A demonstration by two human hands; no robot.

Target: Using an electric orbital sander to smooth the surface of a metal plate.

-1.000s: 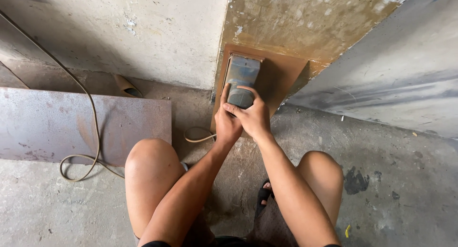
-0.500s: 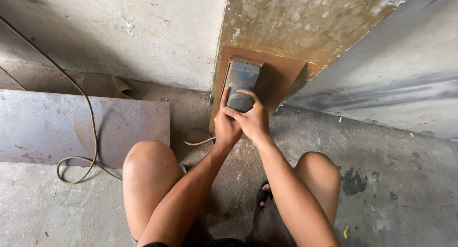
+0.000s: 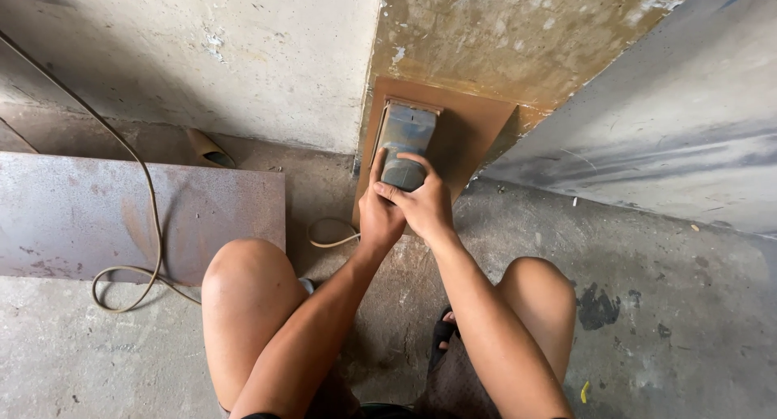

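Observation:
A grey-blue electric sander [image 3: 407,140] rests flat on a brown wooden board [image 3: 477,131] that leans against the wall. Both hands grip the sander's near end. My left hand [image 3: 378,216] wraps its left side, thumb up along the body. My right hand [image 3: 425,204] covers its handle from the right, fingers curled over the top. A pale cord [image 3: 328,239] loops out from under the hands across the floor. My bare knees frame the hands; I am squatting on the concrete.
A rusty metal sheet [image 3: 137,216] lies on the floor at left, with a cable [image 3: 129,249] looped over it. A brown sandal [image 3: 209,149] sits by the wall. A large grey panel [image 3: 664,136] leans at right. Stained concrete wall stands behind.
The view has drifted slightly; the sander and both hands stay in nearly the same spot on the board, hands still gripping it.

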